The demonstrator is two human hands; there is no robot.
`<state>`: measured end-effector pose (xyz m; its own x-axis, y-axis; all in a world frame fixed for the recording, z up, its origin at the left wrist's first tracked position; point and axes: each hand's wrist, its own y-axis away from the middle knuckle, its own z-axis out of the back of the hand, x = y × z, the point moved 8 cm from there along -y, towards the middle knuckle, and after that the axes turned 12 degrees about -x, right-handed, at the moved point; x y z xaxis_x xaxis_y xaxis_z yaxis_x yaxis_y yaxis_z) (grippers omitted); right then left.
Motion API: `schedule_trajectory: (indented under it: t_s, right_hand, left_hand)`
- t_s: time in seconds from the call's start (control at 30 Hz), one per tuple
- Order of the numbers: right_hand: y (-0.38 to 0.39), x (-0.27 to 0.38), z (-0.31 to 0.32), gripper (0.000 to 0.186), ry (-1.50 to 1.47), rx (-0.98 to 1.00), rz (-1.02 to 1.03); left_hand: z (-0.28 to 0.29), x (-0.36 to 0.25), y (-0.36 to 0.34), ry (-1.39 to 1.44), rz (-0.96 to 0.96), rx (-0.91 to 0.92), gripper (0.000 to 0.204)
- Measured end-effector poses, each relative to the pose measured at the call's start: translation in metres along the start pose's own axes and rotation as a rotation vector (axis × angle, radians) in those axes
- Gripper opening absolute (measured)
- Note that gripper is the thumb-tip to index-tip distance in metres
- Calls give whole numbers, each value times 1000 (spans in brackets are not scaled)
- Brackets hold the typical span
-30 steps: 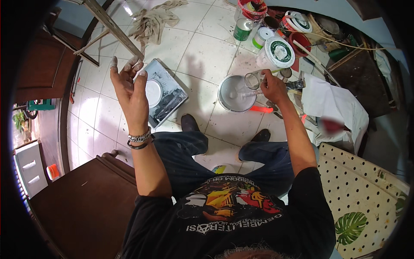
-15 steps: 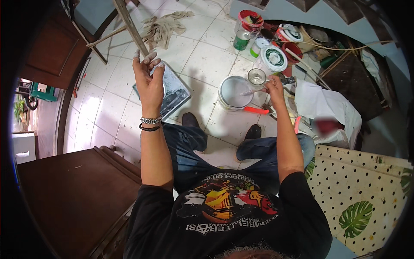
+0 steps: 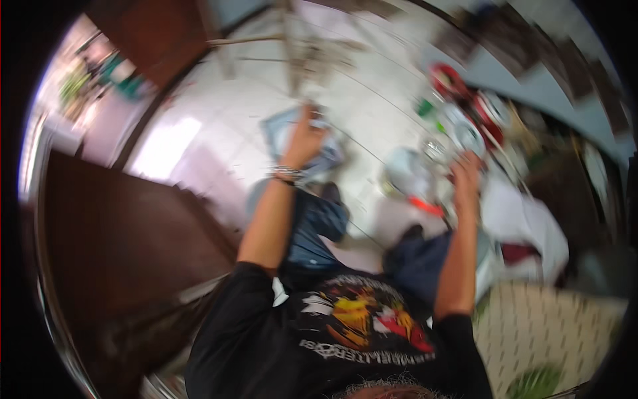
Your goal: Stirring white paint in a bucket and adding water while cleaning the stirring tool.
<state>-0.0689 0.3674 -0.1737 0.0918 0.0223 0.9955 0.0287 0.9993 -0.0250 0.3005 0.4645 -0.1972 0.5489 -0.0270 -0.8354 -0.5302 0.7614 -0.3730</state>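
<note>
My left hand (image 3: 307, 138) is raised over a paint-smeared tray (image 3: 276, 126). Though blurred, its fingers look apart with nothing in them. My right hand (image 3: 467, 176) is closed just right of a bucket of pale paint (image 3: 404, 166). Motion blur hides what its fingers grip; half a second ago a thin white-smeared piece ran from them toward the paint. A clear glass (image 3: 434, 149) is close to these fingertips, and I cannot tell whether they touch it. An orange-red handle-like piece (image 3: 426, 206) lies by the bucket's near side.
Red and white paint pails (image 3: 467, 136) cluster beyond my right hand. White sheeting (image 3: 525, 206) lies at the right, above a dotted, leaf-patterned surface (image 3: 551, 326). Brown wooden furniture (image 3: 119, 259) stands at my left. Wooden legs (image 3: 289, 60) and a crumpled cloth (image 3: 329, 56) are farther off.
The whole view has shifted and blurred, so the floor things appear farther right and lower. My left hand appears lower against the tray. My right hand stays beside the bucket and glass.
</note>
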Motion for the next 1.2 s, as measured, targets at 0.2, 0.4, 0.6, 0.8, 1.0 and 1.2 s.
schedule_trajectory:
  t_s: [0.2,0.4,0.6,0.8,1.0,1.2]
  right_hand:
    - [51,147,-88,38,-230,418,262]
    - [150,279,-195,39,-411,877,408]
    - [251,372,-269,34,-550,1173,462]
    - [340,417,-329,33,-704,1390,464]
    - [410,425,-361,32,-672,1510,486]
    - [429,428,-359,33,-612,1532,494]
  left_hand:
    - [42,-53,8,44,-29,-61,71]
    - [185,-93,40,-177,-122,-291,69]
    - [273,-92,55,-358,-63,-394,63]
    - [295,-94,68,-289,-174,-449,65]
    - [302,-55,58,-121,-134,-446,72]
    - [296,-46,61,45,-112,-438,70]
